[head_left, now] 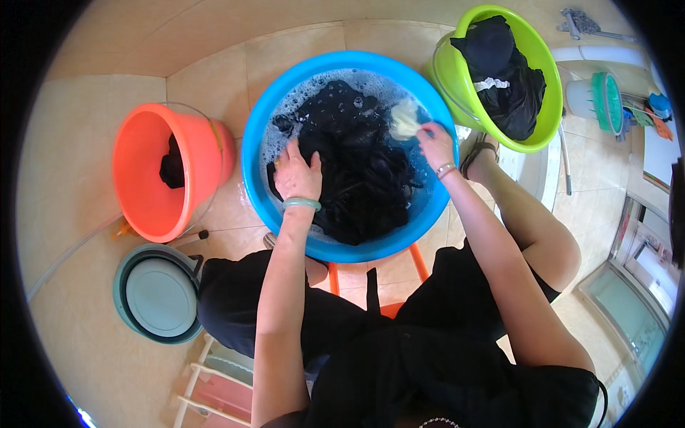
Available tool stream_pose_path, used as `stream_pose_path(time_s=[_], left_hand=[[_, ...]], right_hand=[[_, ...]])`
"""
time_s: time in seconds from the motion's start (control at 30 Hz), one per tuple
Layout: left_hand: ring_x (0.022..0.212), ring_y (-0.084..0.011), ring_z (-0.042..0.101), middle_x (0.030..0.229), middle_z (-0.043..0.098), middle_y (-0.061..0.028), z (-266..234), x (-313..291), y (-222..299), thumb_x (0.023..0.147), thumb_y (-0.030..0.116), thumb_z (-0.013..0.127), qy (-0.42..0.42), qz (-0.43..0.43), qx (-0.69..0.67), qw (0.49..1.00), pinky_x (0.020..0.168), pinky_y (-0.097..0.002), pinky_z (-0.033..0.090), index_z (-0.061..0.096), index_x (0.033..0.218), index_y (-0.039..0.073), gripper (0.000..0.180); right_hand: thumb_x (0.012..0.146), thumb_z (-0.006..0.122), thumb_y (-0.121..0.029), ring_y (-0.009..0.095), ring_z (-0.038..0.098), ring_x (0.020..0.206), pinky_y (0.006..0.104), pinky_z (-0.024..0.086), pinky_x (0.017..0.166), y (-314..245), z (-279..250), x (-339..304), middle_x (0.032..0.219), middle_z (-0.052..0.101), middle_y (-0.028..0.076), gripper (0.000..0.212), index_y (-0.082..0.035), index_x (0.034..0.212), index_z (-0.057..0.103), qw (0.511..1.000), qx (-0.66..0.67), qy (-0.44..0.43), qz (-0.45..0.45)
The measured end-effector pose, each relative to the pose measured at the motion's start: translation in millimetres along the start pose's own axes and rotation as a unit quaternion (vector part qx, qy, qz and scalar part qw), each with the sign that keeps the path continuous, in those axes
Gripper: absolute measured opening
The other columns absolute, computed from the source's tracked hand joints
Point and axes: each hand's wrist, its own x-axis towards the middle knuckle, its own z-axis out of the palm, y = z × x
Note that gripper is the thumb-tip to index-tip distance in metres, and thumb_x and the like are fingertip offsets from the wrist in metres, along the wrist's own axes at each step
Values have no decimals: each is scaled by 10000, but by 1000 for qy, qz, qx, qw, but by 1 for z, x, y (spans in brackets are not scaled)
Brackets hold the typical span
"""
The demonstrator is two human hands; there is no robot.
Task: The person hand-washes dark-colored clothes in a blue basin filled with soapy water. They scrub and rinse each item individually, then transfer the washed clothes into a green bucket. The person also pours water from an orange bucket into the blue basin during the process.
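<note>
A blue basin (251, 171) holds soapy water and a heap of wet black clothes (357, 171). My left hand (296, 172) lies on the left side of the heap, fingers stretched and thumb apart, holding nothing. At the right rim, my right hand (436, 145) has its fingers closed on one end of a small pale cream cloth (404, 120). The cloth's other end hangs over the suds; its exact kind is too small to tell.
An orange bucket (148, 207) with a dark cloth inside tilts at the left. Behind on the right, a green bucket (546, 132) holds black clothes. A grey-green collapsible tub (163, 296) sits at lower left, by a white rack (187, 389). Brown sandals (479, 153) are on my feet.
</note>
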Motion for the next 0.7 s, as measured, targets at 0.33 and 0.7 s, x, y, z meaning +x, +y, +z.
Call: stream_pose_path(time_s=[0.33, 0.7], left_hand=[[1366, -248, 337, 1441, 421, -55, 109, -74, 50, 898, 223, 502, -187, 448, 179, 856, 1115, -525, 190, 560, 1282, 311, 399], [1265, -247, 440, 1245, 557, -49, 73, -59, 35, 875, 170, 568, -304, 357, 301, 831, 1086, -495, 232, 696, 1084, 232, 253]], right_hand=[[885, 637, -241, 117, 533, 541, 272, 462, 498, 22, -8, -12, 767, 623, 70, 286, -7, 1038, 573, 996, 81, -44, 13], [731, 661, -66, 374, 591, 1015, 432, 486, 884, 70, 24, -75, 1075, 605, 167, 442, -176, 1153, 590, 896, -400, -48, -188]])
